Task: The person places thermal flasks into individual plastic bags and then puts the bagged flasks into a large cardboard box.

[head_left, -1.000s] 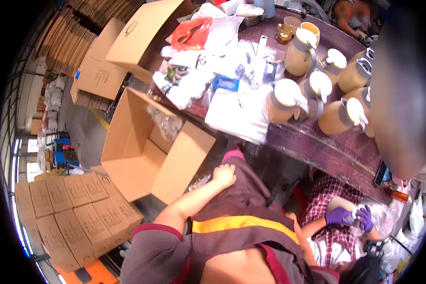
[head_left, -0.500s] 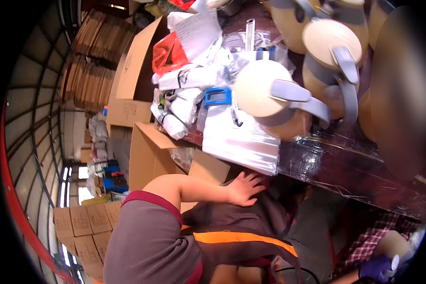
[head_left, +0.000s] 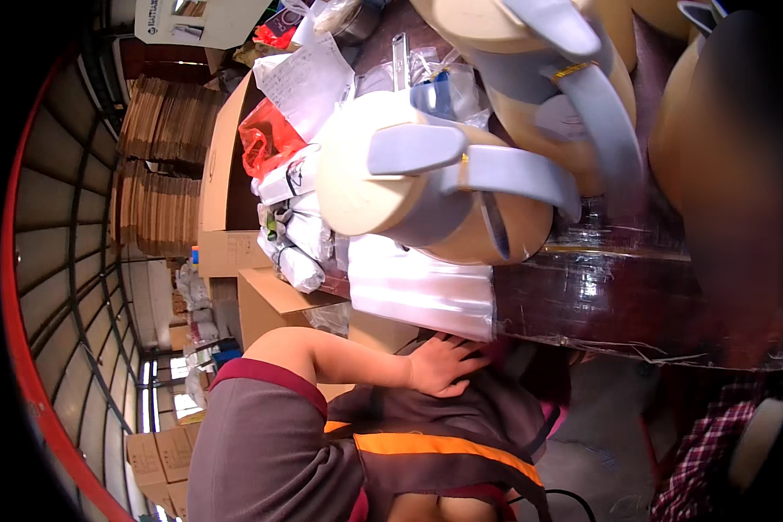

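My left hand (head_left: 439, 365) rests on my dark clothing below the table edge, fingers spread and holding nothing. My right hand is out of view. Just above the left hand is a stack of clear plastic bags (head_left: 419, 300) on the dark, glossy table (head_left: 618, 317). A large cream jug with grey lid and handle (head_left: 361, 196) stands close by on the table, with a second jug (head_left: 531, 104) behind it and another (head_left: 683, 148) at the right, partly blurred.
A red bag (head_left: 270, 139), a paper sheet (head_left: 300, 78) and wrapped white bundles (head_left: 291, 261) lie on the table. Open cartons (head_left: 265, 304), stacked flattened cardboard (head_left: 157, 209) and boxes (head_left: 157, 457) are at the left. A person's checked clothing (head_left: 705, 452) shows at lower right.
The view has tilted and drawn much nearer the jugs. My left hand's fingers went from curled to spread on my clothing. My right hand and the person's gloved hands left the view.
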A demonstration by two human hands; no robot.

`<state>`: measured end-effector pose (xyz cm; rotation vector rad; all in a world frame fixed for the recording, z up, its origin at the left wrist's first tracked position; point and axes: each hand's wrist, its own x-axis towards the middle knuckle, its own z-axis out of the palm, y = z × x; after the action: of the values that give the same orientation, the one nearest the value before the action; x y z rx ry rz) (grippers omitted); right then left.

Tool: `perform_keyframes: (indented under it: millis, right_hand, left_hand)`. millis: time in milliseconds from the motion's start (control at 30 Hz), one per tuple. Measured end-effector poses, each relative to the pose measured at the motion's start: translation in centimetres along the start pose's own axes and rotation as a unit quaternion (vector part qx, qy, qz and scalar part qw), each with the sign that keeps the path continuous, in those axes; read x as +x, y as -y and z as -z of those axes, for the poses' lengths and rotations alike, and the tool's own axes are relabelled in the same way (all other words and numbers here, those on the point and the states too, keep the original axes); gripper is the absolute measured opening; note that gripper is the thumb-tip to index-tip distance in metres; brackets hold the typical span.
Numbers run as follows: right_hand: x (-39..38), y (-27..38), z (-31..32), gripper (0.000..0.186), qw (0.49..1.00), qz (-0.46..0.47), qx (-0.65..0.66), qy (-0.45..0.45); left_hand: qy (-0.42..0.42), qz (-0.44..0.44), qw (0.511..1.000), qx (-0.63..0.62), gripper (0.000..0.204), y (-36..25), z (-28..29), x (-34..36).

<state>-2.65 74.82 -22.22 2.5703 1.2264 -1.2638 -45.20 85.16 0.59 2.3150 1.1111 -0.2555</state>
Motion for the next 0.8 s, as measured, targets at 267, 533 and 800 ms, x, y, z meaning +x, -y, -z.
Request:
perform_keyframes:
  millis: [267, 533, 800]
  right_hand:
    - [0.2, 0.5, -1.6, 0.037, 1.000, 0.017, -0.015, -0.018]
    - [-1.2, -1.8, -5.2, 0.037, 0.999, 0.044, -0.032, 0.001]
    - [-4.5, -4.4, -11.9, 0.037, 0.941, 0.259, -0.173, 0.135]
  left_hand:
    - [-0.097, -0.126, 0.984, -0.084, 0.037, 3.4, -3.7, -3.9]
    - [-0.243, -0.062, 0.968, -0.026, 0.034, 6.0, -6.4, -9.5]
    - [-0.372, -0.052, 0.927, 0.011, 0.026, 7.5, -10.4, -12.2]
